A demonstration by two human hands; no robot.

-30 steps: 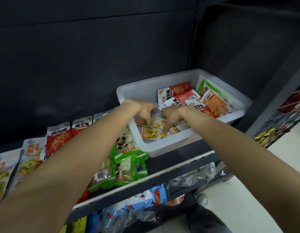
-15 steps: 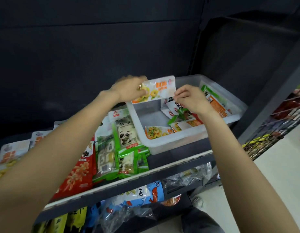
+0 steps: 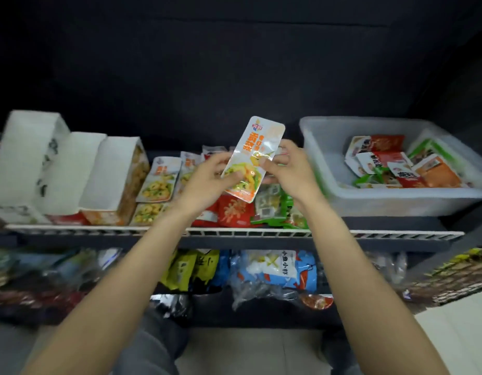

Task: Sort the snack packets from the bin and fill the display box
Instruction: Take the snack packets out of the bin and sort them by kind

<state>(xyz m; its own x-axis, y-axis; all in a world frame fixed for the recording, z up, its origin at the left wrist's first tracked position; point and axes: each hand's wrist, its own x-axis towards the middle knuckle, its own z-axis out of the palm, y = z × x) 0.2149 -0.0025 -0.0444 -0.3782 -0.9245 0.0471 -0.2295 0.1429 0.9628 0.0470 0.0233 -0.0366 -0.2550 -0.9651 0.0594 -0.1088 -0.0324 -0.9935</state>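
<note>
Both hands hold one orange-and-white snack packet (image 3: 250,161) above the middle of the shelf (image 3: 234,233): left hand (image 3: 207,180) pinches its lower left edge, right hand (image 3: 291,169) pinches its right edge. Long axis near upright, top tilted right and away toward the shelf's back edge, printed face to camera. White bin (image 3: 326,158) with more packets sits at the shelf's right end; display boxes (image 3: 110,169) at the left end.

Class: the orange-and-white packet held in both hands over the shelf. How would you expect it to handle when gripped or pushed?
The packet probably flexes rather than staying stiff: its glossy film shows crinkled highlights. It looks light, since the left hand and right hand hold it up by fingertip pinches at its edges. That shiny film may be slippery.
</note>
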